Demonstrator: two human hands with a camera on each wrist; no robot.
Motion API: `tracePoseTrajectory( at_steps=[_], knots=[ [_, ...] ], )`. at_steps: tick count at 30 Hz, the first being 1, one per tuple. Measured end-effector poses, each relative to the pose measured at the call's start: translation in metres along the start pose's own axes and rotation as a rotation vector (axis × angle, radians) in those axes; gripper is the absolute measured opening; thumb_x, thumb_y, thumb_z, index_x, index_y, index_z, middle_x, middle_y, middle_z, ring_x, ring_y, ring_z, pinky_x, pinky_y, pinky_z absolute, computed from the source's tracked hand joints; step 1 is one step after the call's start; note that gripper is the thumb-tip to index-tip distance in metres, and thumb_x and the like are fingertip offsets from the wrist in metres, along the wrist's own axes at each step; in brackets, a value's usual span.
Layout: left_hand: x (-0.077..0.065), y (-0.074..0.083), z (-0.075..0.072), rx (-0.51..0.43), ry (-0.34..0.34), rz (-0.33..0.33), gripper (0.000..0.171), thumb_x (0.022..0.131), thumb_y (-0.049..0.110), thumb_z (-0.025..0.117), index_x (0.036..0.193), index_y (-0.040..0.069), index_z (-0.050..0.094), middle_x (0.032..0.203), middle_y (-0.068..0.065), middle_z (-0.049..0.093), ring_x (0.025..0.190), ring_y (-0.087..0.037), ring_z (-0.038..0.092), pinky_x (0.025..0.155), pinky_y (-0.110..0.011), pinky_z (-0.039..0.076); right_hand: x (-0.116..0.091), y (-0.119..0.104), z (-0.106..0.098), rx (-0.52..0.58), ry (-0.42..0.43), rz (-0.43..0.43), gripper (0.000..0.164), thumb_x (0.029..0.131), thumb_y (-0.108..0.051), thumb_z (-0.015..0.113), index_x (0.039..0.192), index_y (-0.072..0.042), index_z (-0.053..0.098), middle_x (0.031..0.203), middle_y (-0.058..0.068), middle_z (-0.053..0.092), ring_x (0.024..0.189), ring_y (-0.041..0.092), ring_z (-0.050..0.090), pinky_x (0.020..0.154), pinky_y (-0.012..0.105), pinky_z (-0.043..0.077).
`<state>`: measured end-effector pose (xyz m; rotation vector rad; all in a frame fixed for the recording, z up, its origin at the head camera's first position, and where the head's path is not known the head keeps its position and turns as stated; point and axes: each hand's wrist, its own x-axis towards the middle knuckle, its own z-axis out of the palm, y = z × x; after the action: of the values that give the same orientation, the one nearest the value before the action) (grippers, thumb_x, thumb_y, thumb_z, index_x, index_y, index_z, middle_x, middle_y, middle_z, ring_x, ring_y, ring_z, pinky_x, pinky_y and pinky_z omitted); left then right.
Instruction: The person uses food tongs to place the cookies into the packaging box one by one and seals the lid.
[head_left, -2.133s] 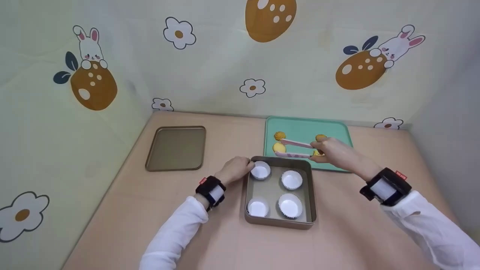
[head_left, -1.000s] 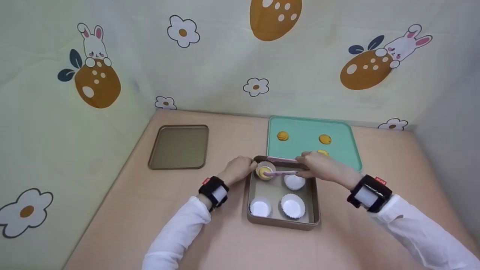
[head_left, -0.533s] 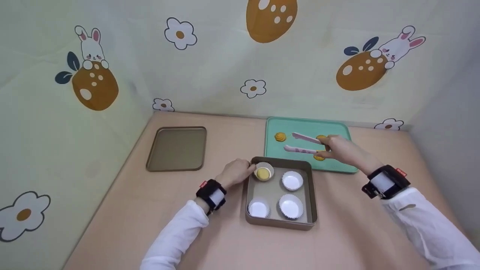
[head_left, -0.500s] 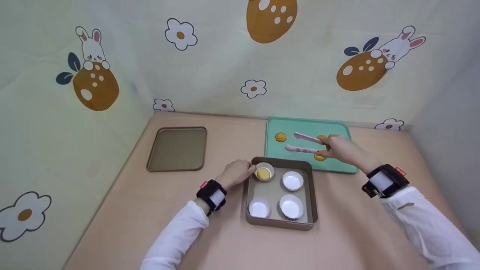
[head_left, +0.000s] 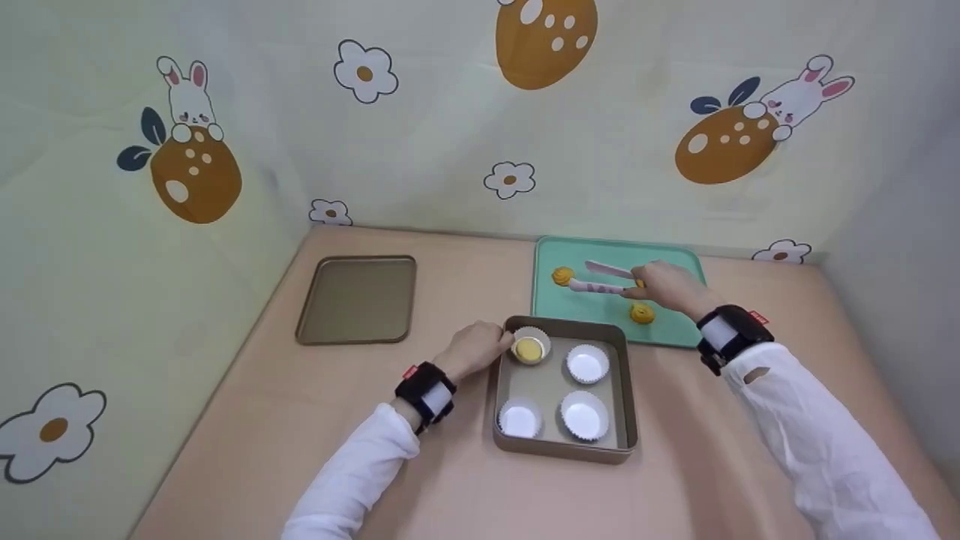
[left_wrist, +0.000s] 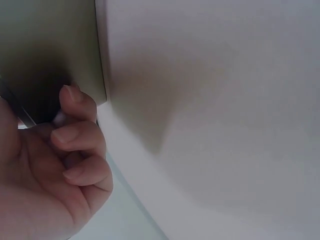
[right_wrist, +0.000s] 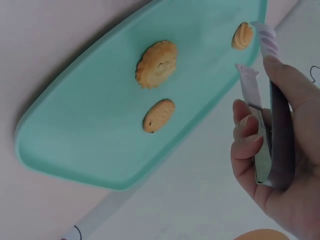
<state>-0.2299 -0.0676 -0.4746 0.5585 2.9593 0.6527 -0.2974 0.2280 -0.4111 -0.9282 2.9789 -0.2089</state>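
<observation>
My left hand (head_left: 474,349) holds the far left corner of a brown square tin (head_left: 562,450), thumb over the rim and fingers curled outside it. A pale round cookie (head_left: 529,349) sits in the far left white paper cup (head_left: 538,335). The other paper cups (head_left: 583,415) in the tin hold nothing. My right hand (head_left: 670,287) grips pink-tipped tongs (head_left: 600,288) above the green tray (head_left: 589,311), the tips spread apart beside a swirled cookie (head_left: 562,276). In the right wrist view, a scalloped cookie (right_wrist: 157,65) and an oval cookie (right_wrist: 159,116) also lie on the tray.
A flat brown lid-like tray (head_left: 356,300) lies on the table at the left. The green tray stands behind the tin, close to the printed back wall (head_left: 420,150). Side walls rise at left and right.
The pale cookie went from the green tray into the far left paper cup with the tongs. The tongs then went back over the tray and moved toward the swirled cookie. The left hand stays put.
</observation>
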Motion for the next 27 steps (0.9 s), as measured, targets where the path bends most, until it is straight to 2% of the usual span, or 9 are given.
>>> tracePoseTrajectory(
  at_steps=[9,15,21,27],
  knots=[
    [-0.001,0.001,0.000,-0.030,-0.007,-0.018,0.034,0.073,0.034,0.032,0.046,0.013,0.038,0.046,0.001,0.039,0.042,-0.012,0.038,0.040,-0.024,0.029,0.022,-0.002,0.011,-0.010,-0.024,0.029,0.039,0.062,-0.046,0.042,0.059,-0.008,0.049,0.049,-0.001,0.042,0.042,0.012,0.036,0.039,0.025,0.026],
    [-0.001,0.000,0.002,-0.028,0.004,-0.013,0.035,0.073,0.035,0.031,0.047,0.013,0.039,0.049,0.001,0.041,0.044,-0.012,0.038,0.041,-0.024,0.029,0.028,-0.003,0.013,0.008,-0.047,0.035,0.040,0.062,-0.047,0.043,0.054,-0.008,0.048,0.044,-0.002,0.040,0.039,0.011,0.032,0.037,0.023,0.025],
    [0.000,-0.001,0.001,-0.034,-0.001,-0.017,0.035,0.073,0.035,0.031,0.047,0.013,0.039,0.048,0.001,0.040,0.043,-0.012,0.038,0.041,-0.024,0.029,0.035,-0.005,0.015,0.026,-0.044,0.037,0.033,0.064,-0.038,0.047,0.051,-0.007,0.045,0.042,-0.001,0.036,0.038,0.011,0.029,0.037,0.024,0.023],
    [0.000,-0.001,0.001,-0.035,0.001,-0.008,0.032,0.073,0.033,0.032,0.049,0.013,0.041,0.050,0.001,0.041,0.046,-0.013,0.039,0.042,-0.024,0.029,0.039,-0.009,0.014,0.049,-0.060,0.027,0.034,0.065,-0.035,0.048,0.054,-0.003,0.050,0.041,-0.002,0.035,0.037,0.010,0.028,0.036,0.023,0.023]
  ],
)
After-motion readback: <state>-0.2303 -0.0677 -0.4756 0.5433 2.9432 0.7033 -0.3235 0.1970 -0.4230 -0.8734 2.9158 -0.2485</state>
